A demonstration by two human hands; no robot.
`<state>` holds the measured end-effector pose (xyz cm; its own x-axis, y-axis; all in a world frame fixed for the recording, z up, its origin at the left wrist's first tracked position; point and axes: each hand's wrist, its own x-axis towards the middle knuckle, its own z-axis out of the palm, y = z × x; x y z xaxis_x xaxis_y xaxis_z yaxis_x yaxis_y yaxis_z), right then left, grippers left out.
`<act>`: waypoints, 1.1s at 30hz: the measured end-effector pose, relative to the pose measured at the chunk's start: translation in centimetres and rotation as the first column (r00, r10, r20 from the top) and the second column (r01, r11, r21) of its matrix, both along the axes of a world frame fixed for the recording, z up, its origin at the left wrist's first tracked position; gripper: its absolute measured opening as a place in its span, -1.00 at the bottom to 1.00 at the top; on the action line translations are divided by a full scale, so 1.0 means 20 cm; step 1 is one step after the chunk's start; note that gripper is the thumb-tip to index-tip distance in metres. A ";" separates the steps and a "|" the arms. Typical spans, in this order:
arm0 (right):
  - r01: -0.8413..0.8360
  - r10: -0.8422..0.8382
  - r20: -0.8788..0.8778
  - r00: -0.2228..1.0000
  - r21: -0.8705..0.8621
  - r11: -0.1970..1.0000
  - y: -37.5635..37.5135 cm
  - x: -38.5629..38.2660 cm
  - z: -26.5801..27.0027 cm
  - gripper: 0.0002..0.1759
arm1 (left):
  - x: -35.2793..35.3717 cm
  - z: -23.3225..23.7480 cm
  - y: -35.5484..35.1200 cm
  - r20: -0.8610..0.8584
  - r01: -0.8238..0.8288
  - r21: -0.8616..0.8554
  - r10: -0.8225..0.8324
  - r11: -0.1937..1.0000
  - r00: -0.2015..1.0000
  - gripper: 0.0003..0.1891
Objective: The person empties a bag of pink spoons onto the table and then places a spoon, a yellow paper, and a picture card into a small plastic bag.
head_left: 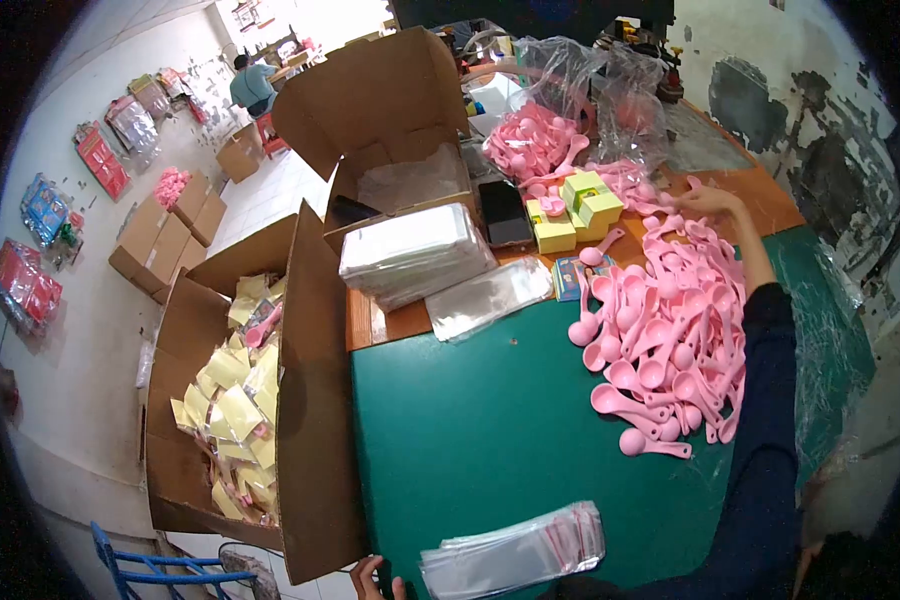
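My right hand [708, 200] reaches to the back right, beside the upper edge of a heap of pink plastic spoons [670, 310]; its fingers are around a pink piece, too small to make out fully. At the bottom edge of the view, my left hand [375, 582] shows only a few fingertips, near the cardboard box's corner. A fan of clear plastic bags [515, 552] lies just right of it. Yellow card blocks [592, 205] stand left of my right hand, with small printed cards [570, 280] below them.
An open carton [320, 440] of packed yellow-card bags stands left. Behind are a stack of clear bags [415, 255], another open carton [370, 110], a black phone [506, 213] and more pink spoons [535, 140]. A person [254, 85] sits far back.
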<state>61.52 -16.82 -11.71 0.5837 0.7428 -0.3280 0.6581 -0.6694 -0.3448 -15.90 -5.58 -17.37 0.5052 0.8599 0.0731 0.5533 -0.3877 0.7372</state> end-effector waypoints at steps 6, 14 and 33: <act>0.253 -0.340 0.264 0.903 0.315 0.915 0.03 0.04 -0.32 -0.55 | 0.02 0.01 0.00 -0.038 -0.013 0.037 0.015 0.999 0.999 -0.63; -0.030 -0.046 0.361 0.931 0.201 0.979 -0.17 -0.21 -0.28 -0.63 | 0.01 0.01 0.01 -0.045 0.004 0.035 -0.003 0.999 0.999 -0.64; 0.222 -0.206 0.162 0.965 -0.095 0.970 -0.09 -0.09 -0.10 -0.43 | 0.02 0.01 0.01 -0.093 0.009 0.031 -0.006 0.999 0.996 -0.63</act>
